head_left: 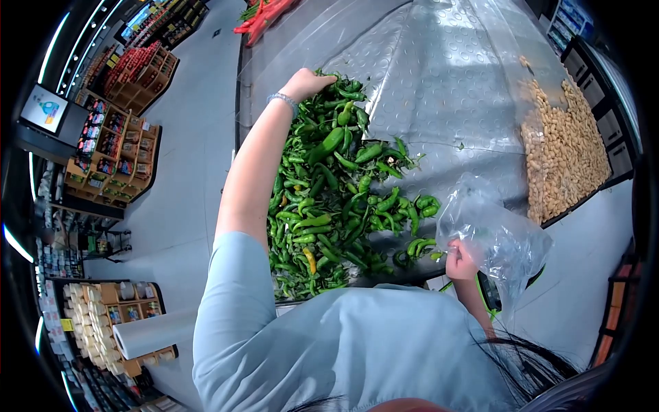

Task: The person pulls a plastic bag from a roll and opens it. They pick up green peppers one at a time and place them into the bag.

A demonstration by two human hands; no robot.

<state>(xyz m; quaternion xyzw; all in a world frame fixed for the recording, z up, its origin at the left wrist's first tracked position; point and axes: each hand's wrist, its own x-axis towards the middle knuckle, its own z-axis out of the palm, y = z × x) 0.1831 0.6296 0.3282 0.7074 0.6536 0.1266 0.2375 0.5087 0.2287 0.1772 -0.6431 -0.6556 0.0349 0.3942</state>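
My left hand [309, 84], a beaded bracelet at its wrist, reaches to the far end of a long heap of green peppers [329, 175]. Its fingers are closed at the heap's edge on what looks like a green pepper, partly hidden by the fingers. Close to my body on the right, my right hand [461, 261] is closed round the gathered edge of a clear plastic bag [491, 230], which puffs out above and beside it. A few curved green peppers [420, 247] lie just left of that hand.
The peppers lie on a counter with a dimpled grey covering [439, 89]. Red peppers [264, 19] lie at its far left and a pile of peanuts [566, 151] at its right. A plastic bag roll [154, 334] stands out at lower left. Wooden shelves [113, 158] line the left aisle.
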